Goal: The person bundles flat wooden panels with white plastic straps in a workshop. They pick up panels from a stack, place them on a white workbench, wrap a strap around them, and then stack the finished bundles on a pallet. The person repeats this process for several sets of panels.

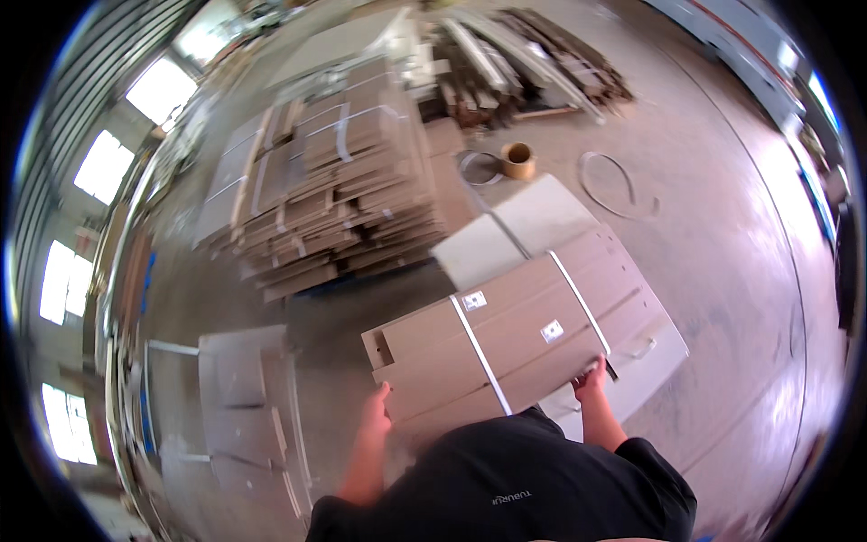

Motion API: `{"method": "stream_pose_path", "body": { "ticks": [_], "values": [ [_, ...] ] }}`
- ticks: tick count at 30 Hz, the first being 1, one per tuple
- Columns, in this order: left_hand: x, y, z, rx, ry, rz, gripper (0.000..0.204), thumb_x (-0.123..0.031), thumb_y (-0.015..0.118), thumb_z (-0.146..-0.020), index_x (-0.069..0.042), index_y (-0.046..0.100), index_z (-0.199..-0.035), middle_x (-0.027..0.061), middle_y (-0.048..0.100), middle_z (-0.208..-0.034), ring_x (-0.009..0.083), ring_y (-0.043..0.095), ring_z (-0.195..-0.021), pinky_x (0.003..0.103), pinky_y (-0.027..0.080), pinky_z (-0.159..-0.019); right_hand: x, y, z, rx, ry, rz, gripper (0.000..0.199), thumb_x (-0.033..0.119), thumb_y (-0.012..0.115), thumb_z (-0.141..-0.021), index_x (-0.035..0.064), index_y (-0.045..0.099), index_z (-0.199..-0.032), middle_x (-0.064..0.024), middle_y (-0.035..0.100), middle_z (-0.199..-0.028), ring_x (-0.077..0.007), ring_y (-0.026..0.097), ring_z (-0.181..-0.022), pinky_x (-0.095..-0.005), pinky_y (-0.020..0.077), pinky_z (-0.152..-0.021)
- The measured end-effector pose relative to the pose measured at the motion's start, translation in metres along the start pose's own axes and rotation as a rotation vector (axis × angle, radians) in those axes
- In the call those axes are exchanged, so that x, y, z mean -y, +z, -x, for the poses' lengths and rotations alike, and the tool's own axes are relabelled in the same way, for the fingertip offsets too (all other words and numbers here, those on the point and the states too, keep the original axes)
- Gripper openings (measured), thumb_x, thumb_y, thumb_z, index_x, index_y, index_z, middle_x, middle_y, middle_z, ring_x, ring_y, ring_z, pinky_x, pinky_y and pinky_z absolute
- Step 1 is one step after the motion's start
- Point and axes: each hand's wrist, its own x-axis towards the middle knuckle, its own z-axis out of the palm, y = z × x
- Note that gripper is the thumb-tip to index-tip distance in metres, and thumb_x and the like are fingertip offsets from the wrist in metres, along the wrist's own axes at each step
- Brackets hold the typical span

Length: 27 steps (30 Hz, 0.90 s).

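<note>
A bundle of flat brown cardboard (524,316) lies slantwise in front of me, bound by two white straps and bearing two small white labels. At its near left corner is my left hand (377,411), blurred, closed on the edge with most of its fingers hidden. My right hand (591,381) grips the near long edge, close to the right strap (578,303). A small dark piece shows beside those fingers; what it is I cannot make out. Pale flat boards (524,230) show past the bundle's far side and beneath its near right side.
A tall stack of strapped cardboard (352,181) stands at the far left. Behind it lies a pile of long brown and white strips (533,68). A tape roll (517,161) and loose strapping (623,181) are on the floor. Flat grey-brown sheets (239,388) lie left of me.
</note>
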Motion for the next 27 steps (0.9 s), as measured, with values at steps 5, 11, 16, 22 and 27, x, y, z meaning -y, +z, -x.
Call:
{"method": "stream_pose_path", "body": {
  "ticks": [5, 11, 16, 22, 27],
  "values": [
    [-0.047, -0.039, 0.025, -0.453, 0.147, -0.173, 0.059, -0.051, 0.062, -0.1, 0.003, 0.065, -0.125, 0.0116, 0.069, -0.121, 0.0277, 0.066, -0.108, 0.043, 0.052, -0.092, -0.043, 0.069, 0.021, -0.019, 0.003, -0.072, 0.096, 0.078, 0.042, -0.091, 0.012, 0.034, -0.16, -0.0087, 0.035, -0.165, -0.0312, 0.037, -0.148, -0.0527, 0.0217, -0.123],
    [-0.079, -0.113, 0.0, -0.598, 0.258, -0.364, 0.074, -0.062, 0.049, -0.101, 0.005, 0.068, -0.123, 0.0126, 0.07, -0.118, 0.0264, 0.066, -0.102, 0.042, 0.051, -0.089, -0.088, 0.15, 0.023, -0.014, -0.04, 0.028, 0.091, 0.077, 0.038, -0.091, 0.0162, 0.039, -0.159, -0.0064, 0.036, -0.165, -0.0324, 0.032, -0.15, -0.058, 0.018, -0.123],
    [-0.154, -0.18, -0.016, -0.478, 0.499, 0.045, 0.07, -0.058, 0.041, -0.107, 0.004, 0.064, -0.13, 0.0124, 0.067, -0.125, 0.0249, 0.062, -0.112, 0.037, 0.048, -0.099, -0.13, 0.268, 0.094, 0.351, -0.004, -0.091, 0.095, 0.079, 0.039, -0.086, 0.0168, 0.041, -0.157, -0.0075, 0.035, -0.165, -0.0338, 0.032, -0.15, -0.058, 0.0187, -0.123],
    [-0.25, -0.275, -0.026, -0.437, 0.63, 0.382, 0.067, -0.055, 0.033, -0.11, -0.001, 0.055, -0.142, 0.0113, 0.06, -0.136, 0.0246, 0.056, -0.124, 0.038, 0.043, -0.108, -0.214, 0.442, 0.214, 0.332, -0.027, 0.005, 0.099, 0.084, 0.049, -0.078, 0.0185, 0.048, -0.152, -0.0063, 0.043, -0.16, -0.0329, 0.038, -0.145, -0.0591, 0.0242, -0.12],
    [-0.296, -0.316, -0.042, -0.329, 0.638, 0.515, 0.063, -0.053, 0.033, -0.109, -0.004, 0.056, -0.141, 0.0087, 0.062, -0.14, 0.0279, 0.058, -0.127, 0.04, 0.04, -0.113, -0.264, 0.567, 0.267, 0.461, -0.07, 0.031, 0.099, 0.082, 0.055, -0.078, 0.0133, 0.05, -0.149, -0.008, 0.046, -0.158, -0.0325, 0.04, -0.144, -0.0549, 0.0252, -0.122]
  ]
}}
